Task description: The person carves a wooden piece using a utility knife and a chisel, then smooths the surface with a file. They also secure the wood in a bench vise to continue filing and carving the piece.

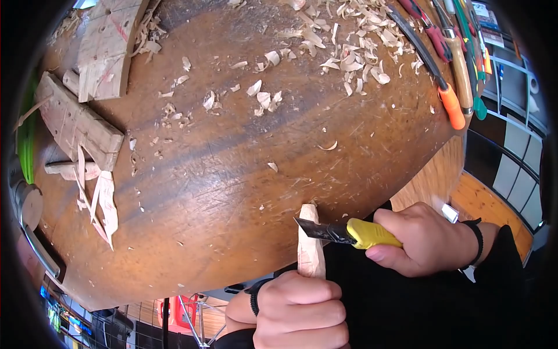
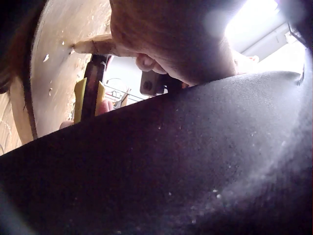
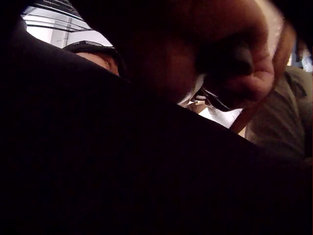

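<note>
The left hand (image 1: 302, 311) grips the wooden stick (image 1: 311, 247), its free end projecting beyond the fingers, apparently for blade access, while the right hand's (image 1: 427, 238) curled fingers hold the yellow knife (image 1: 372, 234) across it.

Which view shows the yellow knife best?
Head: the yellow knife shows blade and much of its handle, by the wooden stick. Left wrist: only part, cut off by dark fabric. Right wrist: no knife discernible.
</note>
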The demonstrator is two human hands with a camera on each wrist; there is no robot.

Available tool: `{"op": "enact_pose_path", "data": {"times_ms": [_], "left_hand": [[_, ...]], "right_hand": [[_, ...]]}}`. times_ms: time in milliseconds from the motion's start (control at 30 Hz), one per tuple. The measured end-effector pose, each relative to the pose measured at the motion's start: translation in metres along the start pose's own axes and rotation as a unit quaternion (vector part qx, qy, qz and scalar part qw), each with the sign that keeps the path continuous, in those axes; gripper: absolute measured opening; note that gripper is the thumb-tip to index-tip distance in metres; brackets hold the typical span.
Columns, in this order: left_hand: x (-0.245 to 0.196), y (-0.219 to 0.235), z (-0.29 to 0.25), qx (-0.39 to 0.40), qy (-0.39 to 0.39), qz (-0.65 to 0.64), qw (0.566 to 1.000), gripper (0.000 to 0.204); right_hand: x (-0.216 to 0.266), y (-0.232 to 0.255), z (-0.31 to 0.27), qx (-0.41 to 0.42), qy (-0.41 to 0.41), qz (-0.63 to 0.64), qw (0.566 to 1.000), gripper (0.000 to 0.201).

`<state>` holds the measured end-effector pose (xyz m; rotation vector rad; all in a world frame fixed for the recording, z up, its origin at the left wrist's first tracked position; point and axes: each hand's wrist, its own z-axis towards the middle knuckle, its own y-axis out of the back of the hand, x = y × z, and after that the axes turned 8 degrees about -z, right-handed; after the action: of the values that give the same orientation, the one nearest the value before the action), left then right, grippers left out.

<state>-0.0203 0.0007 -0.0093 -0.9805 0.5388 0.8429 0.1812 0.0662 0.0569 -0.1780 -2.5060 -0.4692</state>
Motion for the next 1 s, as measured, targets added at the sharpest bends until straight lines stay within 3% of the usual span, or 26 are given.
{"op": "enact_pose_path", "data": {"times_ms": [67, 300, 367, 500, 567, 733, 800, 1000], "left_hand": [[-0.003, -0.008, 0.012, -0.066, -0.029, 0.018, 0.997, 0.038], [0.003, -0.013, 0.013, -0.116, -0.047, 0.023, 0.992, 0.039], [0.012, -0.019, 0.007, -0.15, -0.129, 0.025, 0.98, 0.038], [0.008, -0.029, 0.008, -0.169, -0.095, 0.083, 0.977, 0.039], [0.012, -0.024, 0.002, -0.215, -0.151, 0.074, 0.962, 0.04], [0.008, -0.027, 0.002, -0.21, -0.14, 0.124, 0.96, 0.039], [0.004, -0.021, 0.004, -0.193, -0.096, 0.094, 0.972, 0.037], [0.008, -0.025, 0.005, -0.17, -0.119, 0.094, 0.974, 0.035]], "right_hand": [[0.001, -0.002, 0.003, -0.014, 0.002, -0.008, 1.0, 0.045], [0.01, -0.003, 0.008, -0.04, -0.006, -0.024, 0.999, 0.047], [0.008, -0.006, 0.008, -0.051, -0.002, -0.016, 0.999, 0.047], [0.004, -0.015, 0.006, -0.092, 0.011, 0.008, 0.996, 0.047], [0.001, -0.021, 0.003, -0.104, 0.014, 0.026, 0.994, 0.047], [-0.004, -0.024, -0.013, -0.086, -0.013, 0.017, 0.996, 0.048], [-0.005, -0.023, -0.015, -0.069, -0.02, 0.021, 0.997, 0.049], [-0.003, -0.024, -0.006, -0.081, -0.017, 0.021, 0.996, 0.049]]}}
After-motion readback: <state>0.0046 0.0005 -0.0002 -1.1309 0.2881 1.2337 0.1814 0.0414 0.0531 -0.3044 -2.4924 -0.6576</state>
